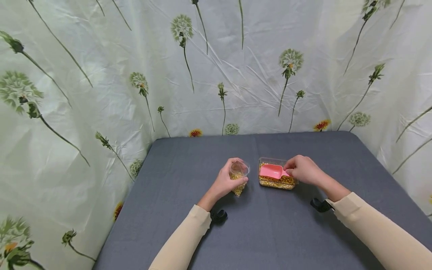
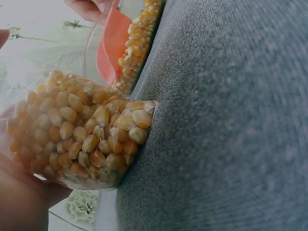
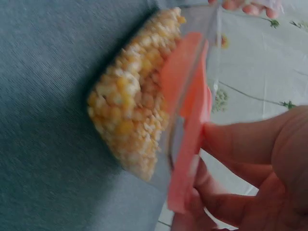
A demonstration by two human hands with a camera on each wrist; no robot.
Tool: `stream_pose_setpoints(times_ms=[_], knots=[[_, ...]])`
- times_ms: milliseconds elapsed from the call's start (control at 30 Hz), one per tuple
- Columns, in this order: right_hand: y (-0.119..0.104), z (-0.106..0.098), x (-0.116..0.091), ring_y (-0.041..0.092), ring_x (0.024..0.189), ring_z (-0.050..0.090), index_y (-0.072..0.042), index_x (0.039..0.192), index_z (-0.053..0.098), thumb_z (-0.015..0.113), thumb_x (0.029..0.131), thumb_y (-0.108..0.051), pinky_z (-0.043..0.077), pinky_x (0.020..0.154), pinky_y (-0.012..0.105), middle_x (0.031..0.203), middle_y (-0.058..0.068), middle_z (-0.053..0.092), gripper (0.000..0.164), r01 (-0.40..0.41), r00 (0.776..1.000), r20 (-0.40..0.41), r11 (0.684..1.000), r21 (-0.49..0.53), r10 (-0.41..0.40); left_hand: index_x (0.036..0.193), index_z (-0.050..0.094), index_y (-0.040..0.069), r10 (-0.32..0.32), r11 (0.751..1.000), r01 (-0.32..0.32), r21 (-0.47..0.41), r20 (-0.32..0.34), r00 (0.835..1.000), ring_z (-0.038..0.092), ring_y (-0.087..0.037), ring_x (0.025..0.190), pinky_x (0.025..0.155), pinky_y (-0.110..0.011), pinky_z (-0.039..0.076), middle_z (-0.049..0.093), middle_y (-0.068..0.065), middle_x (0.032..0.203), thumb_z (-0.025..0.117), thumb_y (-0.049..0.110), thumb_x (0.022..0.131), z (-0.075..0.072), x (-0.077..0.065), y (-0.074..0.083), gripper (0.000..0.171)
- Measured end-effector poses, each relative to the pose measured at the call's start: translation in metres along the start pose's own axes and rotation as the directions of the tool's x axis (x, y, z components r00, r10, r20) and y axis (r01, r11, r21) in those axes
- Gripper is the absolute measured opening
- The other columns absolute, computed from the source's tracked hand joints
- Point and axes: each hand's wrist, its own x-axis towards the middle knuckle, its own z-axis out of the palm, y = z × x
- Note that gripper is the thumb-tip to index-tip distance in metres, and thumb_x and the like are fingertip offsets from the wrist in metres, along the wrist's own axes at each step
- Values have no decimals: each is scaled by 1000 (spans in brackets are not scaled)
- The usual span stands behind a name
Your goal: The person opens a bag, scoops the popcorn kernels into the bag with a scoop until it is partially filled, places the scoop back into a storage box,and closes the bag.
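Note:
My left hand [image 1: 225,180] grips a clear plastic bag [image 1: 239,168] from its left side, fingers and thumb around it. The bag stands upright with a round open mouth, its lower part filled with yellow corn kernels [image 2: 91,134]. To its right my right hand [image 1: 305,171] pinches the handle of a pink scoop [image 1: 271,171] between thumb and fingers. That scoop lies over a clear rectangular box [image 1: 278,183], its bowl dipping inside the walls close to the kernels [image 3: 125,101]. No kernels show in the scoop's bowl in the head view.
Box and bag stand a short gap apart on a table with a grey cloth [image 1: 249,232]. A white curtain [image 1: 216,67] printed with dandelions hangs behind the table and along its sides. Black wrist straps [image 1: 219,216] show at both cuffs.

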Motion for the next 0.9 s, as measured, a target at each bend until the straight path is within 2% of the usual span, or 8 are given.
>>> stream_pose_setpoints(times_ms=[100,267,433,600,700,800,900], knots=[[0,4,-4,17,65,52,0,106,76,61,94,-3,40,56,33,89,7,71,19,29,998,-46,999,-32,-30,134,48,15,-2,1000,2,0,6,1000,61,-12,106,90,-42,48,64,7,116,76,24,91,0,-1,0,53],[-2,5,-9,20,71,51,-2,106,77,69,89,-3,38,56,33,97,12,71,19,69,990,-111,990,-123,-83,134,48,14,10,1000,-10,-15,11,1000,61,-14,106,90,-42,48,64,5,116,76,26,91,0,-1,-1,53],[1,7,-9,19,68,50,-3,100,80,73,83,3,36,57,32,91,8,73,19,151,972,-146,967,-205,-183,134,49,15,7,1000,-7,-20,5,1000,61,-14,106,90,-41,48,65,3,117,76,26,91,0,0,-1,52],[3,10,-9,20,73,49,-8,95,82,70,83,6,34,65,36,84,3,70,21,190,961,-150,948,-256,-233,132,49,22,5,1000,-5,-9,3,1000,61,-13,106,89,-41,48,64,5,116,76,22,91,2,-2,-1,50],[1,11,-8,21,73,49,-8,91,82,69,81,8,34,67,37,81,2,70,23,212,952,-158,935,-285,-263,133,48,17,10,1000,-10,-16,3,1000,62,-14,106,89,-42,48,64,7,115,77,18,91,1,-2,-1,51],[1,13,-7,22,74,52,-7,90,82,68,80,9,37,68,39,82,6,71,24,216,945,-174,927,-307,-278,135,46,8,20,1000,-20,-17,9,1000,62,-14,106,89,-42,48,64,6,116,76,21,91,0,-1,-2,55],[1,14,-6,23,74,54,-6,91,81,68,79,11,39,68,40,83,7,71,24,214,942,-183,923,-320,-283,136,46,7,26,1000,-26,-10,7,1000,62,-14,106,89,-41,48,64,5,116,76,23,92,-1,-1,-3,57]])
